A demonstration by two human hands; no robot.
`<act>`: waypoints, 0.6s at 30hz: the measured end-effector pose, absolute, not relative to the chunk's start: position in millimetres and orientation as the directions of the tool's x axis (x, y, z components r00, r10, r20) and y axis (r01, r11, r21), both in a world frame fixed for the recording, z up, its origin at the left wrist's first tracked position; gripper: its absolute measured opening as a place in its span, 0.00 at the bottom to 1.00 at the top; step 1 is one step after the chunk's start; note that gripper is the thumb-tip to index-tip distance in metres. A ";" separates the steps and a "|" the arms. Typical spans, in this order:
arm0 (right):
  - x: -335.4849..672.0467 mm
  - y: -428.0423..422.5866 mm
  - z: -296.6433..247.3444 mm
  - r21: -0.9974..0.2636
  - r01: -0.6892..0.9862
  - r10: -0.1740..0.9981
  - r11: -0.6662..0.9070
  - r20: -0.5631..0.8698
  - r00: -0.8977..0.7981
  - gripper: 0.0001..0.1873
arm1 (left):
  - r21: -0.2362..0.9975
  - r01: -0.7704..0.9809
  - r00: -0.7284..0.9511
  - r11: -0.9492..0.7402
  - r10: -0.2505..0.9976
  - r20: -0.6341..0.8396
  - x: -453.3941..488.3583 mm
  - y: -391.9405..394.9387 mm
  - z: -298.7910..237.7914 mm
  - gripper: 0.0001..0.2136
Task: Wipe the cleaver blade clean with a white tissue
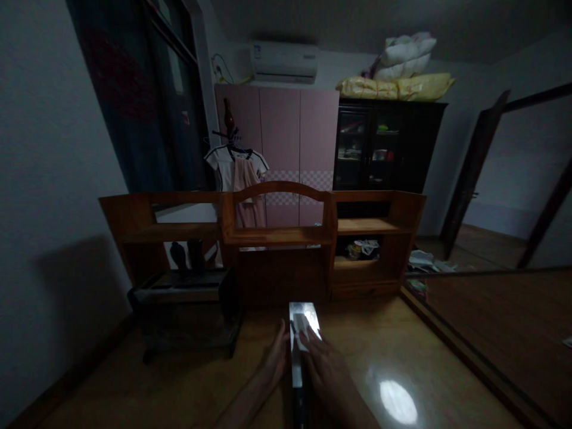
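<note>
Silvery box (pixel 297 356) has left hand (pixel 277 353) at edge, right hand (pixel 325 360) atop, grip closure unclear, surface (pixel 379 342) alongside.

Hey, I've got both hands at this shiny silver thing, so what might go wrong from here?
The silver object looks smooth, so it might slide or tip if the right hand, with fingers over it, pushes unevenly while the left hand sits at its left side.

The room is dim and the object's top glares, so small details could be missed.
</note>
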State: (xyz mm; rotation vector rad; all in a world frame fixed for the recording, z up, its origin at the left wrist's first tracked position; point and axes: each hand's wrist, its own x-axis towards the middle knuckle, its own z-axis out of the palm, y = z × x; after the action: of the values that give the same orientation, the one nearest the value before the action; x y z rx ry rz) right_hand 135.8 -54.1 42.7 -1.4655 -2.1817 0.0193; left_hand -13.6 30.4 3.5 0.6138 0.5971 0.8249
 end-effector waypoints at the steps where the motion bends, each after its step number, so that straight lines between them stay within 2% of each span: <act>1: 141.9 -50.0 36.2 -0.284 0.889 0.883 0.359 0.411 -0.225 0.25 | 0.706 -0.477 0.550 0.524 0.804 -0.225 -13.7 29.7 6.8 0.30; 3: 155.3 -41.3 22.7 -0.287 0.933 0.903 0.216 0.421 -0.080 0.24 | 0.727 -0.454 0.540 0.515 0.808 -0.235 -13.8 28.0 11.9 0.32; 6: 171.4 -32.8 10.3 -0.346 0.932 0.855 0.109 0.510 0.089 0.23 | 0.755 -0.395 0.517 0.523 0.806 -0.288 -14.3 25.3 14.7 0.33; 9: 172.7 -35.1 14.7 -0.415 0.898 0.802 0.148 0.582 0.137 0.24 | 0.765 -0.377 0.531 0.522 0.799 -0.283 -15.4 23.7 14.2 0.32; 13: 151.1 -50.1 35.8 -0.389 0.848 0.836 0.360 0.538 -0.108 0.25 | 0.754 -0.405 0.524 0.517 0.807 -0.271 -15.6 24.8 11.2 0.31; 16: 133.3 -60.7 48.0 -0.312 0.795 0.805 0.520 0.491 -0.333 0.26 | 0.736 -0.436 0.508 0.519 0.816 -0.275 -14.5 25.9 7.5 0.29; 18: 126.9 -64.0 51.4 -0.287 0.766 0.778 0.575 0.482 -0.403 0.26 | 0.740 -0.435 0.487 0.513 0.825 -0.285 -14.1 25.9 5.5 0.27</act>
State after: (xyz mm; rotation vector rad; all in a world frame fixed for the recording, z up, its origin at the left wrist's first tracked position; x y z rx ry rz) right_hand 126.9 -64.0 51.4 -1.2277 -2.2310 0.0270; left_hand -14.1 25.9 5.5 0.6465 0.6900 0.8348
